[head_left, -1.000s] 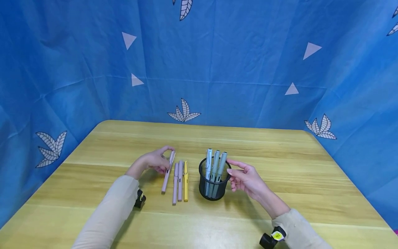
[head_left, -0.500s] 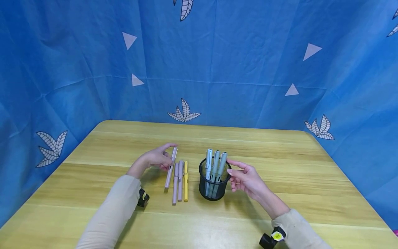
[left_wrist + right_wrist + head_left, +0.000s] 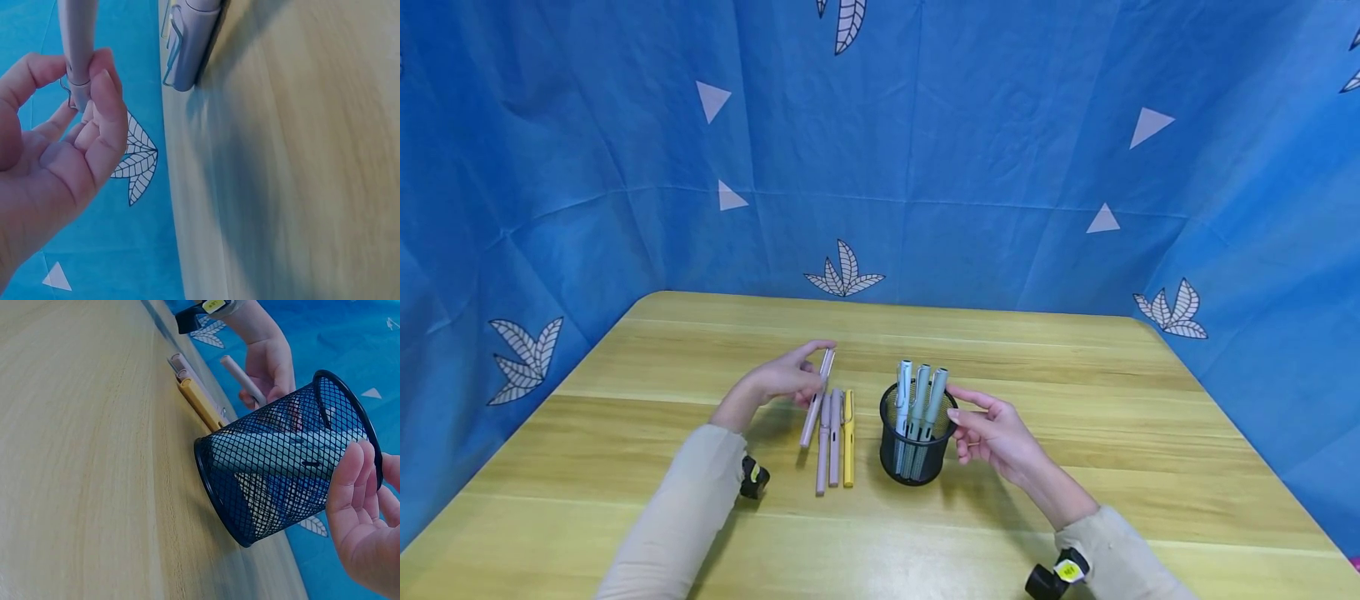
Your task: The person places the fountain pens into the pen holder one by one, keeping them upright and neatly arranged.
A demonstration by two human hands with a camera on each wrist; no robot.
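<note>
My left hand (image 3: 784, 378) pinches a pale lilac capped pen (image 3: 815, 410) between thumb and fingers. In the left wrist view this pen (image 3: 78, 37) has its clip end down among the fingers. From the right wrist view the pen (image 3: 240, 376) slants up off the table. My right hand (image 3: 1006, 435) holds the rim of a black mesh pen cup (image 3: 891, 460) at its right side, thumb and fingers at the edge. Inside the cup stand a light blue pen (image 3: 903, 396) and two grey-green pens (image 3: 919, 402), clip ends up.
Two lilac pens (image 3: 823, 454) and a yellow pen (image 3: 848, 454) lie side by side on the wooden table (image 3: 1037, 358), between the left hand and the cup. A blue patterned cloth (image 3: 970, 150) hangs behind the table.
My left hand has moved away and slightly right with the lilac pen, whose near end has come up off the table. My right hand and the pen cup have stayed put.
</note>
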